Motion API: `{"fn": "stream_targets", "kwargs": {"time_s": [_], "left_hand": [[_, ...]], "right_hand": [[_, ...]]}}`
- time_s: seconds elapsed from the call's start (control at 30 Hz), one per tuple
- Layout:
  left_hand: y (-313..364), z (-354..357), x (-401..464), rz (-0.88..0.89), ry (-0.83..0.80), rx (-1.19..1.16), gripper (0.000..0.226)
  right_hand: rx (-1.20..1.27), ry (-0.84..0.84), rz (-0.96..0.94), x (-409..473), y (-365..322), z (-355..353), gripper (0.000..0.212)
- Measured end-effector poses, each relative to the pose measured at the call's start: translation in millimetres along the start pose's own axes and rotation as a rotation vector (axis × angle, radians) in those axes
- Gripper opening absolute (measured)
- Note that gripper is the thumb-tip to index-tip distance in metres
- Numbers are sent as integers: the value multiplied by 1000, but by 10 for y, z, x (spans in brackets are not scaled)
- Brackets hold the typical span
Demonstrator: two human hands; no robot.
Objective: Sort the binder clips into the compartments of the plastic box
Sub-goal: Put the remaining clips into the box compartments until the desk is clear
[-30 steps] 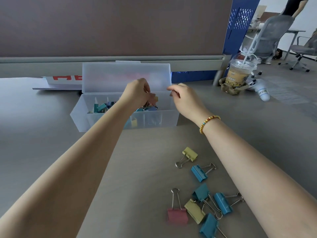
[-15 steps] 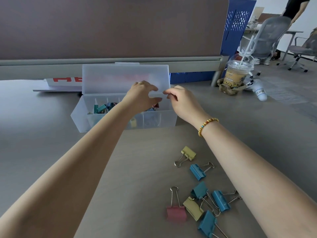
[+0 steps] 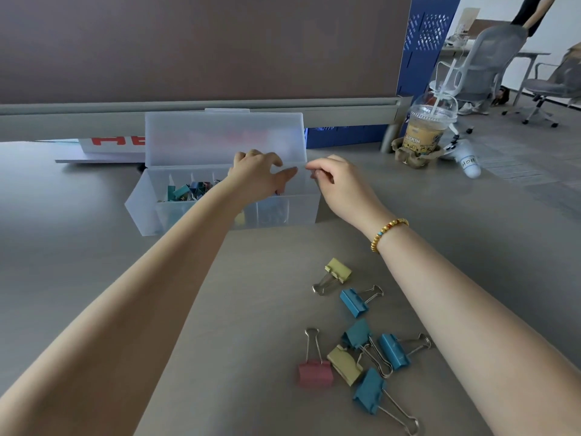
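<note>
The translucent plastic box (image 3: pixel 295 212) stands at the back of the desk with its lid (image 3: pixel 201 136) upright. Teal and blue binder clips (image 3: pixel 182 191) fill its left compartments. My left hand (image 3: pixel 257 177) hovers palm down over the right compartments, fingers spread, nothing visible in it. My right hand (image 3: pixel 341 184) is at the box's right end, thumb and forefinger pinched at its upper corner. Several loose clips lie on the desk near me: yellow (image 3: pixel 339 270), blue (image 3: pixel 353 303), teal (image 3: pixel 356 333), pink (image 3: pixel 315 374) and others.
An iced drink cup (image 3: pixel 423 133) with a straw sits in a cardboard holder at back right, with a white object (image 3: pixel 469 162) beside it. A sheet with red letters (image 3: pixel 110 143) lies behind the box, against the brown partition (image 3: pixel 188 42). Office chairs (image 3: pixel 490 67) stand beyond.
My left hand held a pink clip over the box a second ago. It has opened and lowered over the right compartments, and the clip is out of sight. My right hand stayed at the box's end.
</note>
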State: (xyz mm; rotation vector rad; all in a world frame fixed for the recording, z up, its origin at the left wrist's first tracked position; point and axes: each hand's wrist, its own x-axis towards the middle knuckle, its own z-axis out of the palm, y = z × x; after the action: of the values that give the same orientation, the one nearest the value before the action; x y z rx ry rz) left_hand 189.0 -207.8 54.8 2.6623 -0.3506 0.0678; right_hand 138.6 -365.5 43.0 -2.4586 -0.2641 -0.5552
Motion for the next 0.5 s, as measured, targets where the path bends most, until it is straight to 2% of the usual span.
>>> {"fn": "stream_targets", "kwargs": {"time_s": [0.2,0.27,0.37,0.5], "left_hand": [[209,156,-600,203,381,-283,26],[277,307,-809,239,277,-323,23],[345,546,-1030,236,-18,-262,29],[375,660,-1179,285,-135,-188,42]], "right_hand": [[99,34,66,-478,28,-115,29],[146,21,103,-678,33,-148,28],[188,-49,176,-946,50,-225,27],[259,-207,297,-1208,143,-351,25]]}}
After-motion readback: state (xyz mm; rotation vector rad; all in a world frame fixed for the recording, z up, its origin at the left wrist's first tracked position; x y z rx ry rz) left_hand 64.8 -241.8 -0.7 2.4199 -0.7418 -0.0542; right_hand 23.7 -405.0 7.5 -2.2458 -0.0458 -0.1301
